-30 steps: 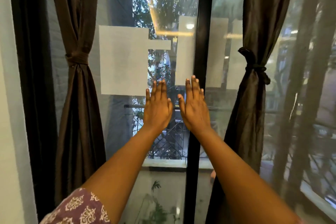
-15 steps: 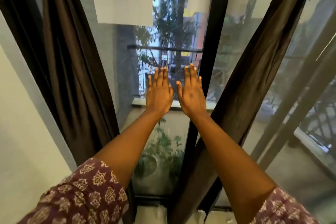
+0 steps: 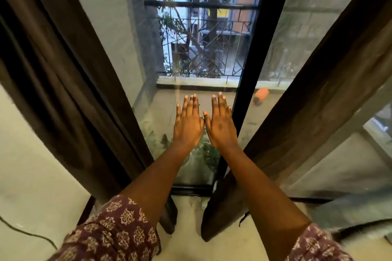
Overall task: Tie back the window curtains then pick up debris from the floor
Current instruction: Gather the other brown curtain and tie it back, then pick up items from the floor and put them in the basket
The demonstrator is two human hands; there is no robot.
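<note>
Down by the foot of the window, both arms reach out level, palms down. Left hand (image 3: 187, 125) and right hand (image 3: 220, 127) lie side by side, thumbs almost touching, fingers straight and together, gripping nothing at all. To either side hang the dark brown curtains: the left curtain (image 3: 70, 95) falls to the floor beside the wall, the right curtain (image 3: 307, 125) slants across the black window frame (image 3: 252, 65), with a sheer panel (image 3: 347, 167) beyond it. Their ties are out of view up top, so I can't confirm the knots from here, but with the gaze tipped floorward this looks like the switch to the debris step. Pale floor (image 3: 186, 212) shows between the curtain hems, and there's a faint speckling near the sill, too small to call. A black cable (image 3: 27, 233) trails at lower left. Next move, I'd say: lower the hands, find the scraps, and pinch them up with the fingertips.
</note>
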